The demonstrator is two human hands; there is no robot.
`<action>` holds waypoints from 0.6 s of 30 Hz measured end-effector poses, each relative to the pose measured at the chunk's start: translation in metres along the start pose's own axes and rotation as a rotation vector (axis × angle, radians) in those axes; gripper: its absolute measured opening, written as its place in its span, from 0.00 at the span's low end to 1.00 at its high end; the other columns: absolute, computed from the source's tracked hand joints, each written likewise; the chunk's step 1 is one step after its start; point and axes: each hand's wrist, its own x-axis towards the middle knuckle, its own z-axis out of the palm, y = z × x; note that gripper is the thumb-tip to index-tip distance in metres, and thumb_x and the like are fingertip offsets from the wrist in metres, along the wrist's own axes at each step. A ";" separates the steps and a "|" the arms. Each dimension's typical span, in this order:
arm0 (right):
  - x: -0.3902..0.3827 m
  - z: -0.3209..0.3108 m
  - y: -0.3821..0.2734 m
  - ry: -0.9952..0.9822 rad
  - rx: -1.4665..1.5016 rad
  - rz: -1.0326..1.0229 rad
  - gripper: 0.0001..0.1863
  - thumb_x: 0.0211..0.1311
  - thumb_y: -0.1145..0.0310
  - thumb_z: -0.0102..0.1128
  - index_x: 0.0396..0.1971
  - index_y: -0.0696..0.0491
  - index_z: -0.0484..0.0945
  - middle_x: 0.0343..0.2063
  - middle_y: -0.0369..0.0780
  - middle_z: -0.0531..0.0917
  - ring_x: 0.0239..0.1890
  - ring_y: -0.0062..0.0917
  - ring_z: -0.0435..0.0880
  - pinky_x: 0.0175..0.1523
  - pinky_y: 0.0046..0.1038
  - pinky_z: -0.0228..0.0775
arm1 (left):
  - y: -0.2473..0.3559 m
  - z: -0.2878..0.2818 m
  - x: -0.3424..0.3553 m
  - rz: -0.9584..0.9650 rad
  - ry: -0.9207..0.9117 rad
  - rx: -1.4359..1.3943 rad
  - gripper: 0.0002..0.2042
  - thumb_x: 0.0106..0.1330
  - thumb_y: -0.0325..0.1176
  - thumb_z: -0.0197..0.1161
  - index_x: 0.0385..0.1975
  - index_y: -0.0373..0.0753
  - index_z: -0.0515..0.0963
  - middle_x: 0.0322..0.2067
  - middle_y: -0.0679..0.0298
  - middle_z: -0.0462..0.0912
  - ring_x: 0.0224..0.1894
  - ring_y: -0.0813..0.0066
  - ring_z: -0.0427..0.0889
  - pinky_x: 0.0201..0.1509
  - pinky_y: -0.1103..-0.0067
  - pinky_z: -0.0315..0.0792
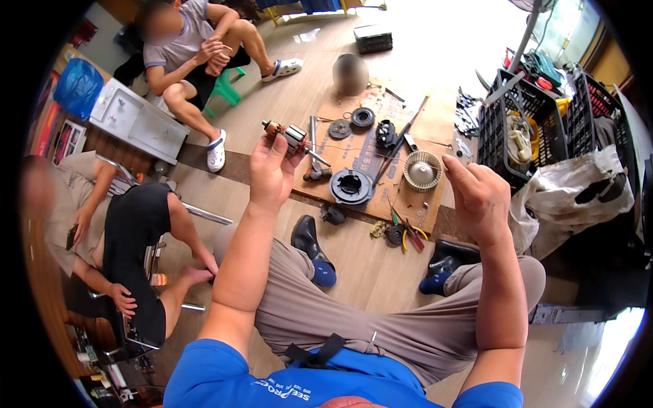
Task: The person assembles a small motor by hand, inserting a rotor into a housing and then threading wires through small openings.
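Note:
My left hand is raised, its fingers closed round a motor armature with a metal core and a copper-coloured end. A thin reddish wire appears to stretch from the armature across to my right hand. That hand is held up at about the same height, thumb and forefinger pinched at the wire's far end. Below, on a cardboard sheet, lie a round dark motor housing, a cream finned fan wheel, a black ring and a grey disc.
A hammer, a long rod and pliers lie on or beside the cardboard. Black crates and a stained cloth stand at the right. Two people sit at the left, one on a green stool.

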 end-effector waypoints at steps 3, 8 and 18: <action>-0.003 0.004 0.003 -0.049 -0.020 0.037 0.11 0.60 0.72 0.64 0.44 0.51 0.84 0.17 0.39 0.72 0.20 0.32 0.74 0.26 0.32 0.65 | 0.013 -0.003 0.003 -0.084 0.037 -0.068 0.20 0.74 0.44 0.55 0.53 0.33 0.69 0.52 0.49 0.78 0.56 0.53 0.79 0.61 0.63 0.78; -0.010 0.012 0.015 -0.110 -0.058 0.120 0.11 0.62 0.70 0.63 0.44 0.51 0.84 0.20 0.40 0.76 0.23 0.35 0.78 0.28 0.33 0.69 | 0.021 -0.001 0.002 -0.130 0.083 -0.257 0.21 0.75 0.47 0.51 0.54 0.33 0.70 0.54 0.46 0.76 0.58 0.49 0.77 0.65 0.60 0.75; -0.014 0.016 0.036 -0.803 -0.295 0.336 0.24 0.55 0.63 0.71 0.53 0.48 0.80 0.40 0.38 0.83 0.49 0.37 0.79 0.52 0.47 0.67 | 0.022 -0.007 0.000 0.043 -0.008 0.021 0.16 0.71 0.36 0.61 0.53 0.35 0.72 0.53 0.49 0.78 0.57 0.53 0.79 0.63 0.61 0.76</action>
